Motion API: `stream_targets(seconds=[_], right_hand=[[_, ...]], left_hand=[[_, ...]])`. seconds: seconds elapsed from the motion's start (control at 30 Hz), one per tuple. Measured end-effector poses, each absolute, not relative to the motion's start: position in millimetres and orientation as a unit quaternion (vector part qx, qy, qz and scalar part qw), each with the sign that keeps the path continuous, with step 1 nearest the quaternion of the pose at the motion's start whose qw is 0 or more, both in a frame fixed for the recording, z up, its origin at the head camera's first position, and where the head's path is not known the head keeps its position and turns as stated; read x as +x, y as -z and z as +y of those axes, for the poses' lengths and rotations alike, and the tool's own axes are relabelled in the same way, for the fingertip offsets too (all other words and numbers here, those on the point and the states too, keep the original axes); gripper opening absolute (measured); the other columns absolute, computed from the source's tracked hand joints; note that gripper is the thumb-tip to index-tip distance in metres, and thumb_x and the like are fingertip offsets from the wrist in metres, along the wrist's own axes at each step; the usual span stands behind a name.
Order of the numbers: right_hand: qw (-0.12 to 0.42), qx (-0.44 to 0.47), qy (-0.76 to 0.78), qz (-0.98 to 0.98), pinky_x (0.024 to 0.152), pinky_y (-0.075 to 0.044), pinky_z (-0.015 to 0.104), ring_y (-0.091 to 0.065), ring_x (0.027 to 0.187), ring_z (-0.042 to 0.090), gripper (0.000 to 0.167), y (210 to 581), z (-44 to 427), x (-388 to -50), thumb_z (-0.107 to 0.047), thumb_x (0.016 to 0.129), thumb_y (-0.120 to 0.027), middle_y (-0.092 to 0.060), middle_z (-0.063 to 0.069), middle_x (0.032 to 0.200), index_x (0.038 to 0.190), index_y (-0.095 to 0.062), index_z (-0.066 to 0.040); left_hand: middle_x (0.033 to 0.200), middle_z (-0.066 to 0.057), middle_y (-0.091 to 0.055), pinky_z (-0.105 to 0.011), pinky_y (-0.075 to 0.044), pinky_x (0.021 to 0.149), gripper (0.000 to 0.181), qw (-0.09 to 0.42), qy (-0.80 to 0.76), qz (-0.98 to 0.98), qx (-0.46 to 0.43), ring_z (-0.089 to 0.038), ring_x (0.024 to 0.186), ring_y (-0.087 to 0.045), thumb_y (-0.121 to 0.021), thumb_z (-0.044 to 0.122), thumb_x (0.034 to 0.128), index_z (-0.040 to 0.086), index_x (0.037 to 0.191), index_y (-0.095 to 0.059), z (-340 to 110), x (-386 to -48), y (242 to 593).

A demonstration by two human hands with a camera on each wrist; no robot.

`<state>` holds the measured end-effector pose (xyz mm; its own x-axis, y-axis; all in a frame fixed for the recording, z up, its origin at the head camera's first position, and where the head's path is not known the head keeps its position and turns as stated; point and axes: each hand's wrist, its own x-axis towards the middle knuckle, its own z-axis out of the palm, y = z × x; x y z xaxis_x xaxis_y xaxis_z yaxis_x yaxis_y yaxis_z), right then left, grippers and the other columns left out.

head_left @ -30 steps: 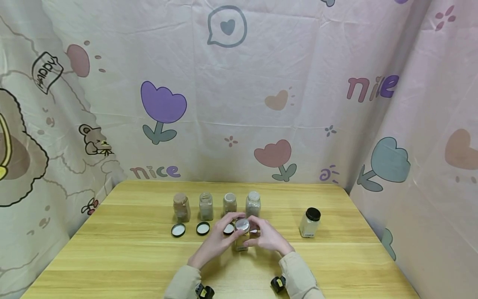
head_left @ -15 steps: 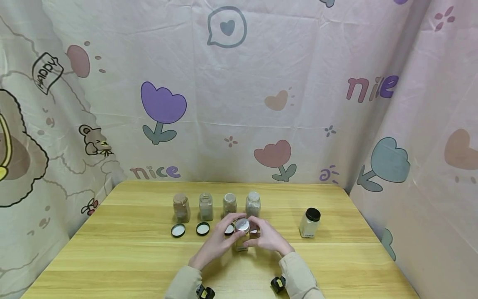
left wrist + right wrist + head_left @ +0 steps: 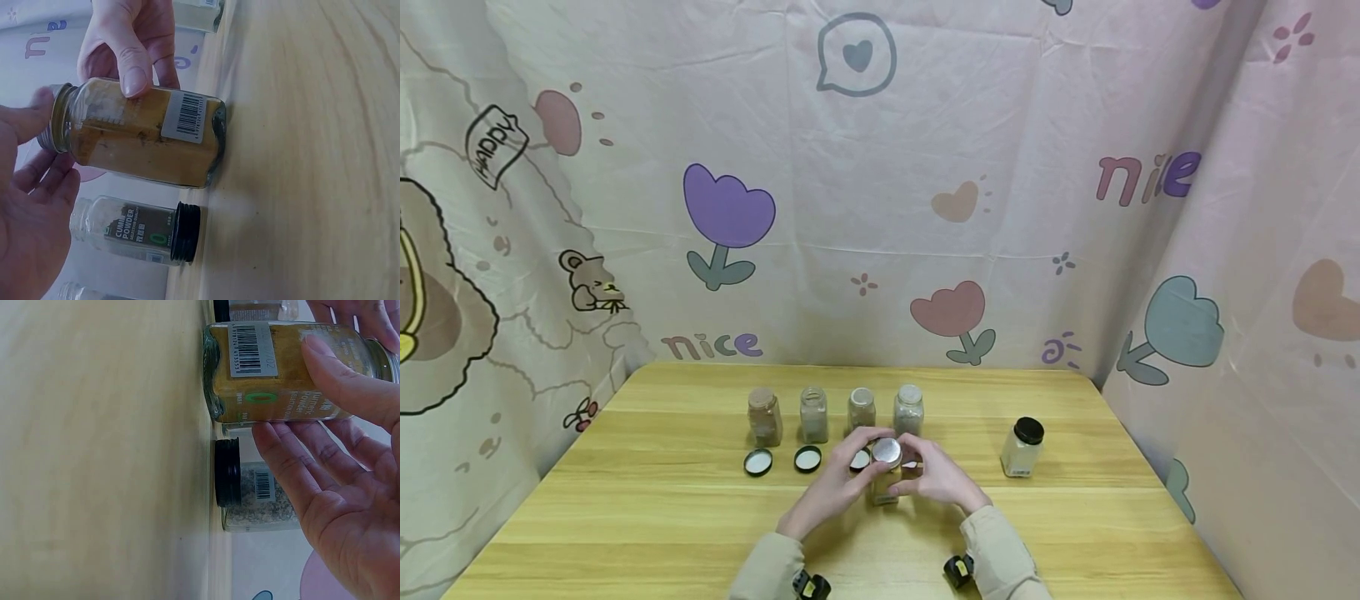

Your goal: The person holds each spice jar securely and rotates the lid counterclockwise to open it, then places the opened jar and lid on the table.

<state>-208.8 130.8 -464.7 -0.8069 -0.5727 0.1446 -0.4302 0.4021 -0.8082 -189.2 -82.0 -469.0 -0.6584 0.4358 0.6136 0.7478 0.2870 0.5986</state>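
Note:
A square glass spice jar of turmeric powder point(image 3: 281, 369) is upright between both hands, near the table's middle. My left hand point(image 3: 835, 482) grips its silver lid point(image 3: 887, 451), thumb on the near side and fingers behind, as the left wrist view shows. Lower down, my right hand point(image 3: 942, 473) holds the glass body between thumb and fingers. The jar's barcode label point(image 3: 184, 117) faces me. Whether the base touches the wood is hard to tell. Just beyond it stands a cumin powder jar point(image 3: 134, 228), with a black lid point(image 3: 186, 232) near its foot.
Several spice jars stand in a row behind the hands, among them a brown-powder jar point(image 3: 764, 419) and an open-necked one point(image 3: 814, 417). Black-rimmed lids lie before them, one point(image 3: 757, 462) at far left. A black-capped jar point(image 3: 1022, 450) stands to the right on the wooden table point(image 3: 647, 500).

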Motion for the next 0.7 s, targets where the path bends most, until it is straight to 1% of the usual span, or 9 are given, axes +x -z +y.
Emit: stream_targets(seconds=[0.13,0.27,0.33,0.43,0.57,0.63,0.7], right_hand=[[0.079,-0.302,0.454,0.835,0.096,-0.055,0.027,-0.067,0.105,0.021,0.047,464.6,130.8,-208.6,-0.016,0.078,-0.086,-0.072,0.002,0.112,0.118,-0.060,-0.014],[0.078,-0.301,0.452,0.836,0.099,-0.056,0.033,-0.067,0.107,0.023,0.052,464.1,131.2,-207.8,-0.017,0.078,-0.086,-0.071,0.003,0.114,0.123,-0.059,-0.013],[0.075,-0.300,0.449,0.838,0.100,-0.056,0.037,-0.067,0.108,0.023,0.056,464.2,131.4,-207.6,-0.017,0.078,-0.086,-0.071,0.003,0.115,0.126,-0.059,-0.012],[0.072,-0.299,0.446,0.841,0.099,-0.056,0.035,-0.066,0.107,0.020,0.057,464.6,131.4,-207.7,-0.018,0.078,-0.086,-0.071,0.002,0.115,0.127,-0.059,-0.013],[0.074,-0.300,0.449,0.839,0.098,-0.056,0.032,-0.067,0.106,0.019,0.051,465.4,131.2,-208.8,-0.018,0.078,-0.086,-0.071,0.001,0.113,0.121,-0.061,-0.013],[0.076,-0.301,0.451,0.837,0.099,-0.055,0.032,-0.067,0.106,0.020,0.050,465.8,131.1,-209.3,-0.018,0.078,-0.086,-0.071,0.002,0.113,0.120,-0.061,-0.013],[0.078,-0.302,0.453,0.835,0.100,-0.055,0.033,-0.067,0.107,0.022,0.050,465.9,131.2,-209.5,-0.018,0.078,-0.086,-0.071,0.002,0.114,0.121,-0.060,-0.012]], left_hand=[[0.136,-0.016,-0.063,-0.043,-0.053,0.108,0.046,0.156,0.470,-0.783,-0.378,-0.031,0.125,-0.061,-0.068,0.014,0.0952,0.006,0.138,-0.054,-82.7,-189.4,468.8],[0.143,-0.017,-0.059,-0.045,-0.050,0.113,0.046,0.130,0.465,-0.783,-0.392,-0.033,0.132,-0.056,-0.062,0.013,0.0988,0.006,0.142,-0.051,-84.6,-188.2,467.9],[0.143,-0.015,-0.059,-0.045,-0.050,0.113,0.044,0.124,0.462,-0.785,-0.393,-0.033,0.133,-0.056,-0.060,0.012,0.0999,0.005,0.143,-0.051,-84.8,-187.6,467.4],[0.141,-0.011,-0.061,-0.045,-0.051,0.112,0.042,0.129,0.459,-0.791,-0.384,-0.031,0.131,-0.058,-0.060,0.012,0.0991,0.007,0.141,-0.053,-84.0,-186.9,466.7],[0.135,-0.007,-0.063,-0.048,-0.052,0.109,0.043,0.147,0.464,-0.797,-0.358,-0.028,0.125,-0.061,-0.066,0.015,0.0950,0.009,0.137,-0.057,-80.9,-186.0,467.2],[0.134,-0.007,-0.063,-0.049,-0.052,0.108,0.046,0.150,0.465,-0.801,-0.345,-0.028,0.124,-0.061,-0.070,0.017,0.0929,0.009,0.136,-0.057,-79.4,-185.6,467.3],[0.137,-0.009,-0.062,-0.052,-0.051,0.109,0.048,0.142,0.468,-0.804,-0.338,-0.029,0.127,-0.060,-0.071,0.017,0.0924,0.008,0.137,-0.057,-78.8,-184.9,466.4]])
